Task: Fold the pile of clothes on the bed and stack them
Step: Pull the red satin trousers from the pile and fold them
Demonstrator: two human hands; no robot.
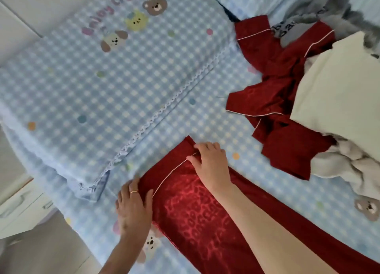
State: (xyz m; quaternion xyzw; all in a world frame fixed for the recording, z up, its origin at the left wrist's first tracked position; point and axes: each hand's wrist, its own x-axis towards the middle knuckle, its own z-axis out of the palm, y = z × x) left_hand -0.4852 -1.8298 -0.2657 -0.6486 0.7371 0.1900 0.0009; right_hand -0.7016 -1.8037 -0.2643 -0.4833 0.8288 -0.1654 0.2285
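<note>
Red garment [197, 208]: dark red satin with a leopard-like sheen pattern and thin white piping. It lies flat on the bed [205, 113], running from the near edge toward the middle, its far end folded to a straight hem.

Pile [320, 92]: heaped at the right edge of the bed. It holds a crumpled red top [275, 84] with white piping, a cream piece [337, 92] lying over it, a grey fleece item [341, 162] nearer, and grey clothes [312, 16] at the far right corner.
</note>
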